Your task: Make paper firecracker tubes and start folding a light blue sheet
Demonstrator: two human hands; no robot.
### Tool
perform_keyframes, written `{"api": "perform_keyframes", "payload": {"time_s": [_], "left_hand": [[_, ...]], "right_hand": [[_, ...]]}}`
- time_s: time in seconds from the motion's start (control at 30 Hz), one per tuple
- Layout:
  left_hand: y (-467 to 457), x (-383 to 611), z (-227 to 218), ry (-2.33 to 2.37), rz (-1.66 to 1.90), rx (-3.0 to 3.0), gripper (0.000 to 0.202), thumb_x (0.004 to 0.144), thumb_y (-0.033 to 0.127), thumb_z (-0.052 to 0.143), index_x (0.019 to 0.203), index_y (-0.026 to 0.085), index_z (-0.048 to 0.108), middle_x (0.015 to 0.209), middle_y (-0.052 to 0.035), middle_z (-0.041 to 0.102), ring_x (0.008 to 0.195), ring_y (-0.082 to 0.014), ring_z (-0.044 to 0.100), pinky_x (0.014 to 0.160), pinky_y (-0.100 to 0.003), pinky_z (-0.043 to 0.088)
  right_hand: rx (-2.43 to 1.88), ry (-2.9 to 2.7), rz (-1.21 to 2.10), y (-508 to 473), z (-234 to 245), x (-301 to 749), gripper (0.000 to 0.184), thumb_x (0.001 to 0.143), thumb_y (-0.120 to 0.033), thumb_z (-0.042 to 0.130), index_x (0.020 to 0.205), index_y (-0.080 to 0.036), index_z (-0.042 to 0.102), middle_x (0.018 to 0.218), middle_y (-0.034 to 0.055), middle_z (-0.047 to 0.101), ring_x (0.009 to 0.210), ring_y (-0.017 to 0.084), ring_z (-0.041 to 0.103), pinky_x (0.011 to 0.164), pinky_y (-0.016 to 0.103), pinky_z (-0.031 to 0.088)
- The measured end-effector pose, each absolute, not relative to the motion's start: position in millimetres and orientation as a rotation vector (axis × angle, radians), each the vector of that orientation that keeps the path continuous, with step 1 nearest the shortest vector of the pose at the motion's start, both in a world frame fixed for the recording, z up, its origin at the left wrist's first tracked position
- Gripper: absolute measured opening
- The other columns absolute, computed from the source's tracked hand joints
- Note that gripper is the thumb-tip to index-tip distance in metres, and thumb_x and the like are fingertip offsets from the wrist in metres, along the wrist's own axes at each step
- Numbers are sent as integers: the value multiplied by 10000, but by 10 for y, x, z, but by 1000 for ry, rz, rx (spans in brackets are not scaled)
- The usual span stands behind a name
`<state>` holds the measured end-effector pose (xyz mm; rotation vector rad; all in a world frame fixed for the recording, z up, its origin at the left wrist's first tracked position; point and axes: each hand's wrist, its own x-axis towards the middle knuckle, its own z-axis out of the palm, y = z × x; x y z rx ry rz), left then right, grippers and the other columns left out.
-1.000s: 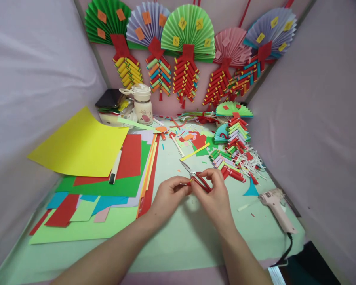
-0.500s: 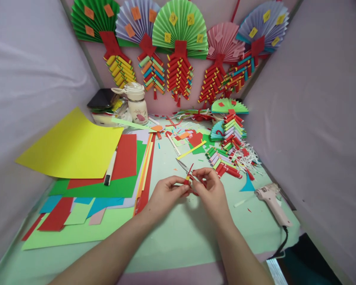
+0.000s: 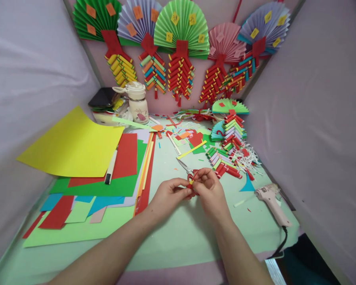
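My left hand (image 3: 169, 198) pinches a small red paper tassel (image 3: 191, 184) with a yellow band, low over the table. Against its other side, the fingertips of my right hand (image 3: 211, 194) are closed on its thin red strip, which bends in a small loop at the top. My fingers cover much of the tassel. Just beyond it lies a pair of scissors (image 3: 183, 164), blades pointing away to the left, handles partly hidden by my hands. Red rolled paper tubes (image 3: 231, 171) lie past my right hand.
At left are coloured paper sheets (image 3: 73, 146) with a pen-like cutter (image 3: 110, 168) on them. A glue gun (image 3: 271, 200) rests at right, its cord over the edge. Paper scraps (image 3: 195, 138), a bottle (image 3: 138, 105) and a folded fan (image 3: 229, 106) stand farther back.
The thin red strip stood up straight from the tassel; now it is bent over in a loop toward my right fingers. Both hands stay in nearly the same place.
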<state>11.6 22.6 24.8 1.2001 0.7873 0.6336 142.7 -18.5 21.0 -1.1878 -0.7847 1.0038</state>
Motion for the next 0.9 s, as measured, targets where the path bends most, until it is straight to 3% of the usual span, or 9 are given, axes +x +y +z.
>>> {"api": "perform_keyframes", "payload": {"time_s": [0.27,0.63,0.9], "left_hand": [[234,109,283,837,591,1206,138,732,267,688,810,161,728,749,-49,709,719,-162,643,682,-246,492],[229,130,313,847,586,1017,228,657,319,766,804,151,717,743,-35,710,715,-158,657,749,-289,530],[220,119,298,807,590,1089,167,706,273,732,814,146,723,753,-28,706,713,-137,645,716,-247,511]], "right_hand": [[-1203,-768,911,-204,234,1426,248,649,-149,603,852,-226,482,839,-30,549,745,125,525,635,245,427],[-1260,-816,880,-193,224,1396,258,623,-158,589,853,-222,490,857,-13,560,787,147,520,669,268,429],[-1277,-782,904,-187,203,1397,267,599,-150,588,840,-225,501,847,-16,564,778,146,517,675,267,419]]}}
